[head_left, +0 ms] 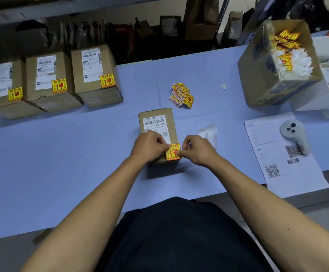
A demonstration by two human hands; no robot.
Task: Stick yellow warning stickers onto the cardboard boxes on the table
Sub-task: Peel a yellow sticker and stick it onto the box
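Observation:
A small cardboard box [170,118] with a white shipping label lies in the middle of the table. A yellow warning sticker [173,149] rests on its near right corner. My left hand [149,146] pinches the sticker's left edge. My right hand [197,150] pinches its right edge, the thumb lying on it. A loose pile of yellow stickers [181,94] sits beyond the box. Three cardboard boxes [96,74] [48,81] [1,89] at the far left each carry a yellow sticker.
An open carton [261,75] of stickers and white backing scraps stands at the right, tilted. Crumpled backing paper [208,132] lies right of the box. A printed sheet [277,169] with a white controller [295,134] on it lies near the right edge.

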